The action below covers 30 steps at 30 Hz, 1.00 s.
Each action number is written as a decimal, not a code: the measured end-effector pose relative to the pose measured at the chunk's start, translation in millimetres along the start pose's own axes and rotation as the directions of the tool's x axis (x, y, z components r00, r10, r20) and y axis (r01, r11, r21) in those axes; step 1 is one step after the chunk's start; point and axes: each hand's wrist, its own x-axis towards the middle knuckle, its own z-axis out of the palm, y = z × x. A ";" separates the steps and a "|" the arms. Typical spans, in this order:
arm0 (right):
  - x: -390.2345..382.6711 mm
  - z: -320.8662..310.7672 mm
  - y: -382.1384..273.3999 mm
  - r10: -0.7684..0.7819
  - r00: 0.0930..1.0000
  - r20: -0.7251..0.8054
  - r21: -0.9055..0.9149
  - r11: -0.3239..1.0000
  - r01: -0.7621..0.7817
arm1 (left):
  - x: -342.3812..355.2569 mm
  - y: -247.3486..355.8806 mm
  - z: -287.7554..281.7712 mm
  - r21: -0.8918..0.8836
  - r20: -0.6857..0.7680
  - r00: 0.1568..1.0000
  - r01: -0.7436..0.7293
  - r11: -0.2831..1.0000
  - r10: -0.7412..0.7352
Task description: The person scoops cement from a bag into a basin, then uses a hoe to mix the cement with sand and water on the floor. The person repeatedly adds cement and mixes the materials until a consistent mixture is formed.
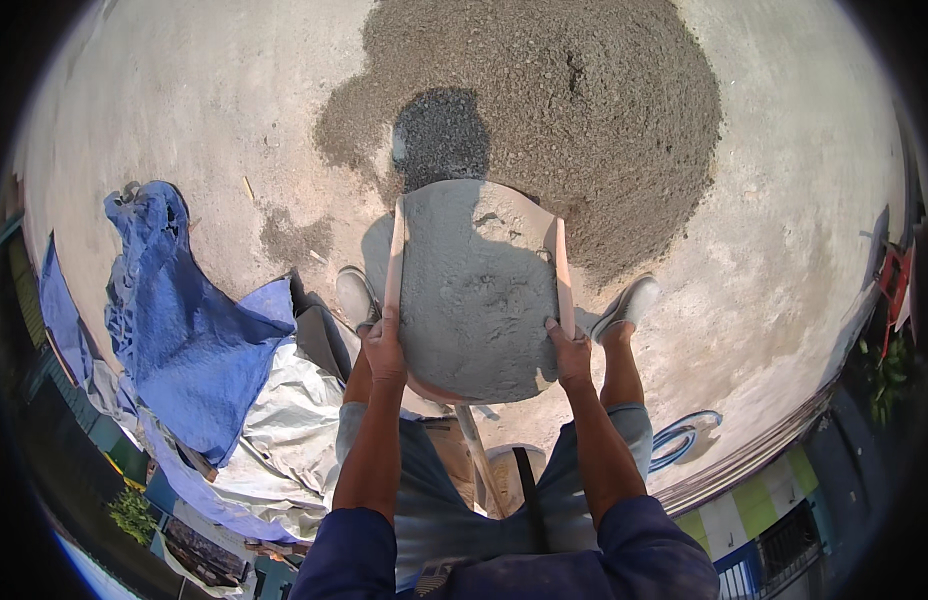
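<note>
One blue tarp (pixel 199 345): crumpled, well out to the left of the left grip (pixel 384 350).
Silvery sheet (pixel 299 415): nearer the person than the left grip and to its left, beside the tarp.
Left shoe (pixel 356 296): just beyond the left grip, outside it.
Left grip: thumb over the rim of the tub (pixel 395 262), hand wrapped on its left wall; the fingers are mostly hidden.
Tub: between the two grips, its greater part lying ahead of them; both touch it, so neither hand is nearer. Whether it hangs or rests I cannot tell.
Tub's long axis: only slightly longer fore and aft, running straight away from the person; the broad curved end points outward, the rounded end back between the forearms.
Grey mix (pixel 474 300): spread inside the tub, between the grips and beyond.
Gravel pile (pixel 604 100): ahead of both grips, past the tub's far end.
Right grip (pixel 572 355): clasped on the right wall, thumb inward, fingers mostly unseen.
Right shoe (pixel 632 300): beyond the right grip, to its right.
Blue hose (pixel 674 440): coiled, behind the right grip and to its right.
</note>
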 end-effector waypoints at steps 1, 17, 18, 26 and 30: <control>-12.0 -9.4 -7.8 0.013 1.000 -0.009 0.011 1.000 -0.013 | -15.2 15.6 0.1 -0.005 0.012 1.000 0.014 1.000 -0.014; 12.1 -136.8 -266.7 -0.065 0.974 0.219 0.228 0.974 0.013 | -42.8 314.2 91.4 -0.124 0.514 0.850 -0.058 0.991 0.114; 41.4 -139.4 -270.6 -0.053 0.985 0.164 0.154 0.988 0.027 | -26.2 308.1 113.5 -0.147 0.485 0.865 -0.067 0.987 0.131; 116.1 -143.9 -281.1 -0.173 0.984 -0.035 0.078 0.981 0.176 | 17.3 290.3 177.2 -0.038 0.337 0.939 -0.065 0.997 0.074; 135.4 -159.2 -230.8 -0.253 0.966 -0.045 0.353 0.901 0.252 | 43.7 257.5 187.3 -0.242 0.357 0.925 -0.046 0.969 0.134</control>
